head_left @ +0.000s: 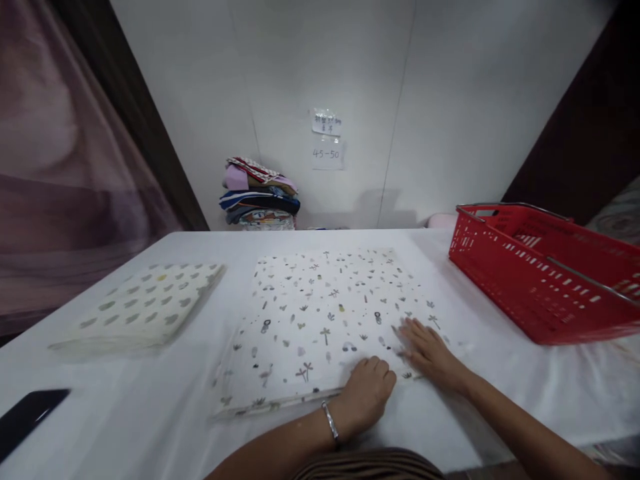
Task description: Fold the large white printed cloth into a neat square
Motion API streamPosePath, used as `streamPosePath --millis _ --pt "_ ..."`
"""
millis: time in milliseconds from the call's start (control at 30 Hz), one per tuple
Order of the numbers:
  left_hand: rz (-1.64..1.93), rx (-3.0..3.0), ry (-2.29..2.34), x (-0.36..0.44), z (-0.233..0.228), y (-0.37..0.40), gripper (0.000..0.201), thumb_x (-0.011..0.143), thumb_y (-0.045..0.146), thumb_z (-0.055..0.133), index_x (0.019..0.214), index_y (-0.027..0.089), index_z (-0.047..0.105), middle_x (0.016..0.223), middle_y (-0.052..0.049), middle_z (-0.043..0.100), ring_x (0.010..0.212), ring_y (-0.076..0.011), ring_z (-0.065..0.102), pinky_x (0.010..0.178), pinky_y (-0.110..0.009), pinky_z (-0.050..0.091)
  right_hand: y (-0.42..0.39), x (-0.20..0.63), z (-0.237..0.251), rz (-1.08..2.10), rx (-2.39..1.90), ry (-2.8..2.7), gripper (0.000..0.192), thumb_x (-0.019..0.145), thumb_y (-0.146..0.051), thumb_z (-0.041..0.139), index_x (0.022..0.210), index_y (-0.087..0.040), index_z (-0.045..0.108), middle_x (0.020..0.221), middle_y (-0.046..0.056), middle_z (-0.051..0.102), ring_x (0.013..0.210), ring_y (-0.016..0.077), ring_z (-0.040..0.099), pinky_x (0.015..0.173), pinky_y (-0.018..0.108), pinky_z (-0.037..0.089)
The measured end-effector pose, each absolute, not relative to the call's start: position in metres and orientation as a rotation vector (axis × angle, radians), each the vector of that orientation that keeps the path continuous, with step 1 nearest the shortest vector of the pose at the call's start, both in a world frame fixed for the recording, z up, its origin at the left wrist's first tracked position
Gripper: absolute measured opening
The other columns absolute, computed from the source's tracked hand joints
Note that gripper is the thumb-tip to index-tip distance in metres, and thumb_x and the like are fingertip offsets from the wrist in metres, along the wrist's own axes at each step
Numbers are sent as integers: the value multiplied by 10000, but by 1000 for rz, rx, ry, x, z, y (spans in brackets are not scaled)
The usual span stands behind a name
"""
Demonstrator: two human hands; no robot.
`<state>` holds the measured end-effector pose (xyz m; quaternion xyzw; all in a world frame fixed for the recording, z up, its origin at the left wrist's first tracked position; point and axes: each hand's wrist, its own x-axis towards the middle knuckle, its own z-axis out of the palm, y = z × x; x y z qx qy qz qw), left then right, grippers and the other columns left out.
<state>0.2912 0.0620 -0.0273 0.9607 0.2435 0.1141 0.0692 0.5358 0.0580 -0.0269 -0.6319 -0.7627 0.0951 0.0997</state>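
Observation:
A white cloth (320, 320) printed with small palms, rainbows and other figures lies folded in a flat rectangle on the white-covered table. My left hand (367, 393), with a silver bracelet at the wrist, rests on its near edge, fingers curled in. The fingertips are hidden, so whether they pinch the fabric cannot be seen. Flat on the cloth's right near part lies my right hand (433, 350), fingers stretched out and slightly blurred, touching the fabric from above.
On the left lies a folded cream cloth (145, 300) with cloud-like prints. A black phone-like object (30, 417) sits at the near left. A red plastic basket (525, 273) stands at the right. Stacked fabrics (260, 193) and paper signs (327, 153) are at the back wall.

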Motion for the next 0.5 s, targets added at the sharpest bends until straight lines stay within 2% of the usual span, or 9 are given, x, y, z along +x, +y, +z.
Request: streamPosePath --millis 167,267,367,500 --pt "270 2891 727 290 -25 62 142 806 77 513 903 176 546 965 -83 586 896 -239 509 703 -366 405 78 586 -21 109 -2171 -1836 499 906 -364 418 1361 -164 466 1434 142 423 1351 315 333 1094 500 320" --pt "281 2903 708 290 -26 62 139 795 83 537 906 167 548 954 -89 584 891 -240 511 698 -369 409 72 589 -25 -28 -2250 -1797 524 905 -389 416 1364 -139 446 1454 161 385 1372 322 287 1089 510 315" --pt "296 2921 697 291 -28 61 130 800 94 534 905 170 548 933 -91 588 874 -241 517 684 -373 414 58 562 -30 -114 -2070 -2006 556 906 -418 414 1406 -176 398 1515 133 278 1408 315 180 1101 545 259" --pt "337 2928 688 290 -28 59 160 823 97 493 957 173 540 940 -95 604 866 -243 531 682 -375 415 40 521 -36 101 -1820 -2344 558 925 -487 388 1442 -279 354 1526 77 252 1405 275 202 1113 522 246"
